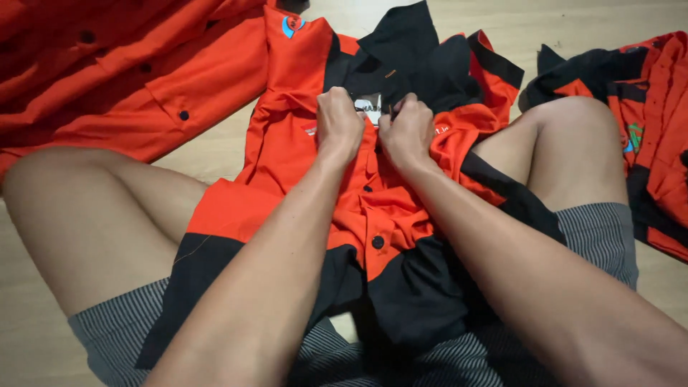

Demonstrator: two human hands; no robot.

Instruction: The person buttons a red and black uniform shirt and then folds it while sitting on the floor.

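Observation:
An orange and black button-up shirt (373, 215) lies across my lap and the floor between my bent knees, collar away from me. My left hand (338, 127) and my right hand (408, 132) are side by side near the collar, both clenched on the shirt's front edges just below the neck label. Black buttons run down the placket below my hands. What lies between my fingers is hidden by my knuckles.
A second orange garment (129, 72) with black buttons is spread at the upper left. A third orange and black garment (638, 122) is heaped at the right. The floor (566, 29) is pale wood. My bare knees flank the shirt.

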